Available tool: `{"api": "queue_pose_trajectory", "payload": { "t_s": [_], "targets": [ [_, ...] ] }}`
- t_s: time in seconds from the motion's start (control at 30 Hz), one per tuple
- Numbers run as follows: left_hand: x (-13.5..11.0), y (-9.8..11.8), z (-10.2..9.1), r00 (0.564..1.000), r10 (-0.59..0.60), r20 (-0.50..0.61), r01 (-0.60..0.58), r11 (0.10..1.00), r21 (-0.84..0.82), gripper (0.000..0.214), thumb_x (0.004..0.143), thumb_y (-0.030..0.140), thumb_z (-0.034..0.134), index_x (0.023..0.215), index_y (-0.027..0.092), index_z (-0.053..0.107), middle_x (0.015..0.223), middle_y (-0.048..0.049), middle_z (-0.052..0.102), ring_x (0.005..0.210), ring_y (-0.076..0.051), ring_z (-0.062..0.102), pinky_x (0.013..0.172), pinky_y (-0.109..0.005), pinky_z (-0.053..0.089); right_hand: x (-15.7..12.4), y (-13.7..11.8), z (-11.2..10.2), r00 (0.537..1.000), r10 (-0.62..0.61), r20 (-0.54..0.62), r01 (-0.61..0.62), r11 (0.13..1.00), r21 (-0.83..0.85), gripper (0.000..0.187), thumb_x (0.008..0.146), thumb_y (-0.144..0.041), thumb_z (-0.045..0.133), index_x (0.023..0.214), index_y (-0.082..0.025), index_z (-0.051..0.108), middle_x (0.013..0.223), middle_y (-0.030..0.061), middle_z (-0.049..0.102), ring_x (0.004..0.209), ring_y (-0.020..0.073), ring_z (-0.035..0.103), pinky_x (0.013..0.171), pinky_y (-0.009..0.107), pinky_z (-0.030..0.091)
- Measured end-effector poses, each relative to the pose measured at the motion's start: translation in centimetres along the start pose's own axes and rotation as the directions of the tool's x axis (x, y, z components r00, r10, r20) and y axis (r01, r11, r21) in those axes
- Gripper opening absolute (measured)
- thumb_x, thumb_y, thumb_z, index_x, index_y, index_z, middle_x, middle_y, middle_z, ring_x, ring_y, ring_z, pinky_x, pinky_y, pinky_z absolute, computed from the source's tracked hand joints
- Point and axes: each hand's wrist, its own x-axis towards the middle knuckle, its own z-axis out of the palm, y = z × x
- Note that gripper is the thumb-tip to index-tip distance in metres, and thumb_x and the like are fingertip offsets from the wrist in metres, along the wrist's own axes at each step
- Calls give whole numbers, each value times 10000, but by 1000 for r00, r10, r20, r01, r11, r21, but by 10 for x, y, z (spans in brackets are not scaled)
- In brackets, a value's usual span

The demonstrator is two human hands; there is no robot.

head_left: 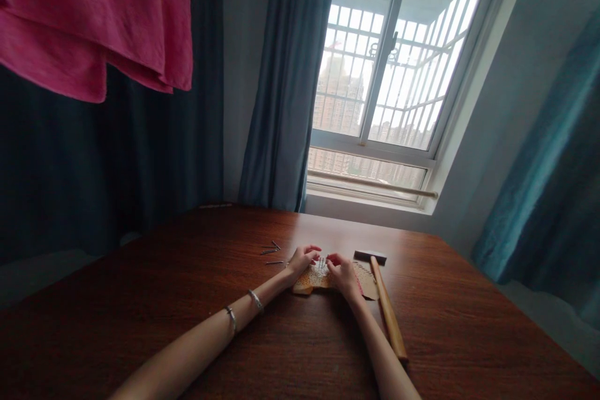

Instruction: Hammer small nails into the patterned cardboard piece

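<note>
Dark wood table by the window, blue curtains either side. Small wooden board lies flat mid-table, thin nails upright in it. Left hand and right hand rest on the board, fingertips curled in at the nails; can't tell if they're actually pinching one. Hammer lies just right of the board, loose nails to the left.

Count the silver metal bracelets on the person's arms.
2, both on the left forearm: one bracelet near the wrist, the other farther toward the elbow. The right arm shows none.
</note>
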Motion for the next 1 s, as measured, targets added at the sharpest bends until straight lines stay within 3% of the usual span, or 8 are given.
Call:
{"api": "queue_pose_trajectory", "payload": {
  "t_s": [0.6,0.77,1.0],
  "targets": [
    [-5,5,1,1000,16,17,-17,999,31,287,648,180,537,911,115,632,799,-59,651,721,-143,590,657,-249,463,-6,-8,0,1000,6,-17,-8,997,-73,203,744,-280,474,786,-200,656,725,18,672,658,152,593,634,240,429],
    [-9,12,0,996,45,70,-56,986,158,305,654,249,600,930,124,631,817,-61,663,753,-162,599,665,-255,457,-7,-11,-1,1000,1,-12,-2,996,-88,206,753,-293,477,786,-198,656,699,8,662,643,145,576,621,232,417],
    [-13,20,2,968,161,192,-221,910,351,346,644,381,643,888,135,650,761,-46,659,715,-157,591,660,-244,447,-8,-12,-3,1000,-25,10,26,994,-107,188,748,-298,508,785,-198,663,703,7,659,647,141,567,607,224,399]
  ]
}}
